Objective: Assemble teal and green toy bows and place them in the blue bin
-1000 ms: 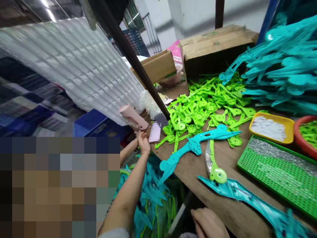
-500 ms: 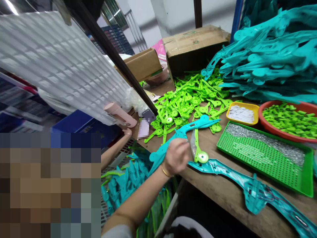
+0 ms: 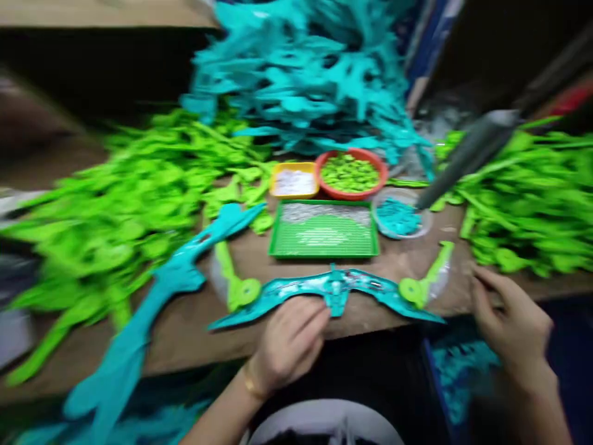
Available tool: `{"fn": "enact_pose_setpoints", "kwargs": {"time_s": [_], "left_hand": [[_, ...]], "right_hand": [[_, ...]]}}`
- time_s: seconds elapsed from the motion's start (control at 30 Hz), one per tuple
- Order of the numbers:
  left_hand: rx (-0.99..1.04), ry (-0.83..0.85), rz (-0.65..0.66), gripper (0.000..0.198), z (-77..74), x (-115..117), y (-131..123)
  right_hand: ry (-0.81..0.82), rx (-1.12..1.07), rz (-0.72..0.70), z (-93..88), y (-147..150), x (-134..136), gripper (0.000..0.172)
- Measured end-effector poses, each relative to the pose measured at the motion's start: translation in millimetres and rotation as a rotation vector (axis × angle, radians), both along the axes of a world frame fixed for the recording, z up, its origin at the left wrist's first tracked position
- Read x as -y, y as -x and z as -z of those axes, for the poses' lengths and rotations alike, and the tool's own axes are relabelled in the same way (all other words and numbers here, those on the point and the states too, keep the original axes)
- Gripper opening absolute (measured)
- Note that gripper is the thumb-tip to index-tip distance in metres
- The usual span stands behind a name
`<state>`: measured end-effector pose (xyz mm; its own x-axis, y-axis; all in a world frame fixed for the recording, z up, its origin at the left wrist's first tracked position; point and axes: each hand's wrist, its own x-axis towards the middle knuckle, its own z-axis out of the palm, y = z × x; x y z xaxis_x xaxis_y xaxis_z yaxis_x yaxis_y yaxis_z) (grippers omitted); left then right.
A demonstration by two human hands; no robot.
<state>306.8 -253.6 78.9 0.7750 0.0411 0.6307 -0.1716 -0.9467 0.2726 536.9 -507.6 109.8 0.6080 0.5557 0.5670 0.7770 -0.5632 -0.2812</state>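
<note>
A teal bow-shaped shell point(image 3: 296, 288) lies hollow side up along the table's front, a green arm with a round hub point(image 3: 243, 293) at its left and another green arm point(image 3: 414, 290) at its right. My left hand point(image 3: 291, 340) is just in front of the shell's middle, its fingers bent together; whatever they hold is hidden. Off the shell's right end, at the table edge, my right hand point(image 3: 514, 318) has thumb and fingers drawn together, blurred, with nothing nameable at the tips. A second teal shell point(image 3: 152, 296) lies slantwise to the left, outer side up, overhanging the edge.
Behind the shell sit a green tray point(image 3: 319, 244) of small metal pieces, a yellow dish point(image 3: 277, 185), a red bowl point(image 3: 352, 193) of green parts and a tub point(image 3: 428, 222) of teal bits. A grey tool point(image 3: 467, 157) hangs at right. Green piles point(image 3: 139, 204) and teal shells point(image 3: 296, 80) surround them.
The view has swung right, and the other person has left it. My left hand has moved from beside the slanted shell to the hollow shell's middle. My right hand has come into view.
</note>
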Motion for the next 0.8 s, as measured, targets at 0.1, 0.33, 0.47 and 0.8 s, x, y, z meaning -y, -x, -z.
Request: {"fn": "enact_pose_setpoints", "kwargs": {"time_s": [0.1, 0.33, 0.47, 0.8], "left_hand": [[0.044, 0.002, -0.019, 0.037, 9.8, -11, 0], [0.064, -0.010, -0.117, 0.036, 6.6, -18, 17], [0.093, 0.001, -0.182, 0.042, 7.0, -26, 26], [-0.023, 0.137, -0.180, 0.031, 30.6, -10, 28]], "right_hand": [[0.094, 0.054, 0.133, -15.4, -31, -4, 0.026], [0.420, -0.262, 0.012, -37.5, -65, -61, 0.025], [0.530, -0.469, -0.286, -33.5, -62, -95, 0.023], [0.638, -0.594, -0.375, -48.7, -55, -120, 0.023]]}}
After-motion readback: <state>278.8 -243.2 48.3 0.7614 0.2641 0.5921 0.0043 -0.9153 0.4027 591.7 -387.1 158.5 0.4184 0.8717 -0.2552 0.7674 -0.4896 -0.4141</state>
